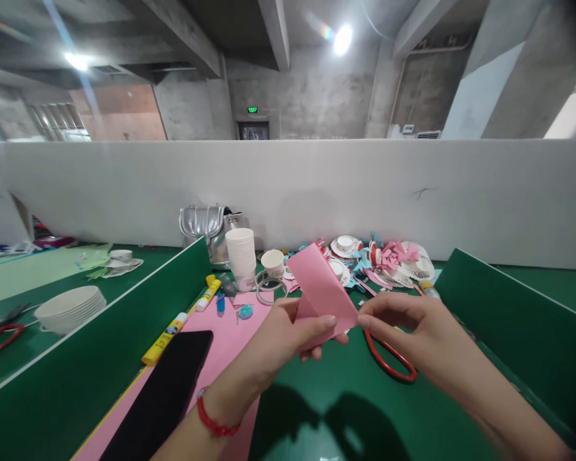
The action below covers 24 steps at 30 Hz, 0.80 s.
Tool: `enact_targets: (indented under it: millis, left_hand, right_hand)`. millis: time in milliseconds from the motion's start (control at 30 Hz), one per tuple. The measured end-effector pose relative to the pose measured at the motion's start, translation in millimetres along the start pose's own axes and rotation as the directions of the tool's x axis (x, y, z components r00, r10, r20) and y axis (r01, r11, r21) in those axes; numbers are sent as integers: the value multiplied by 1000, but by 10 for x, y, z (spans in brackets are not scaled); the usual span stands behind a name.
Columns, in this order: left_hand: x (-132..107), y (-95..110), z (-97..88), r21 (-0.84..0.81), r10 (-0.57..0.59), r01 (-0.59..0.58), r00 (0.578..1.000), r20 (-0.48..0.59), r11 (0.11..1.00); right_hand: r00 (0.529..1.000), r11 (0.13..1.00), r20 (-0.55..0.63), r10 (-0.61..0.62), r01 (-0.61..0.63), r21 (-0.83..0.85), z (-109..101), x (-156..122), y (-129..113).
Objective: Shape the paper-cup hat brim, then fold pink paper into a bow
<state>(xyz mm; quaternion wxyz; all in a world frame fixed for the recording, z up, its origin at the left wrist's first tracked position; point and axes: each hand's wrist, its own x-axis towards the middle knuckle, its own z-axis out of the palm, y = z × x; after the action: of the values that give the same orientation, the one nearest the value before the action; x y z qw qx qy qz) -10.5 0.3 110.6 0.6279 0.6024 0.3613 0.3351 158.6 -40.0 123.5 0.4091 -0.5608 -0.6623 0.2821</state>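
A folded piece of pink paper [322, 282] is held up above the green table, tilted, between both hands. My left hand [302, 330] grips its lower left part, thumb in front and fingers behind. With thumb and forefinger together, my right hand [393, 320] pinches the paper's right corner. Below the right hand lie scissors with red handles [393, 368]; their blades are hidden. A large pink sheet [225, 384] lies under my left forearm, and a black phone [168, 390] rests on it.
Glue sticks [166, 339], stacked paper cups [240, 259], tape rings [270, 288] and a silver bag [208, 230] stand left of centre. Paper plate crafts [388, 259] pile up at the back. Green dividers [100, 346] flank the workspace; a white panel [288, 186] rises behind.
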Motion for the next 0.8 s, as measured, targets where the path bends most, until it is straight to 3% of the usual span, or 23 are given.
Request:
enact_targets:
  millis: [167, 267, 367, 500, 633, 700, 800]
  left_hand:
    - [-51, 14, -55, 188, -1, -6, 999, 36, 982]
    - [-102, 25, -68, 340, -34, -22, 987, 159, 940]
    - [-117, 74, -105, 381, -12, -45, 989, 146, 924]
    - [-61, 162, -171, 297, 66, -38, 994, -85, 954]
    - [11, 146, -145, 108, 181, -156, 937, -299, 982]
    - [30, 94, -96, 31, 222, -223, 928, -300, 974]
    - [31, 16, -11, -51, 224, -239, 952, -208, 970]
  right_hand:
    - [995, 993, 99, 4, -16, 116, 16, 6, 24]
    - [994, 970, 114, 1, -29, 242, 21, 6, -10]
    - [997, 946, 79, 8, -33, 322, 26, 11, -16]
    - [996, 940, -88, 30, 2, 341, 42, 22, 25]
    - [974, 972, -224, 31, 23, 233, 50, 30, 31]
    - [963, 984, -261, 60, -13, 177, 51, 34, 20]
    - [941, 973, -316, 124, -52, 226, 67, 43, 17]
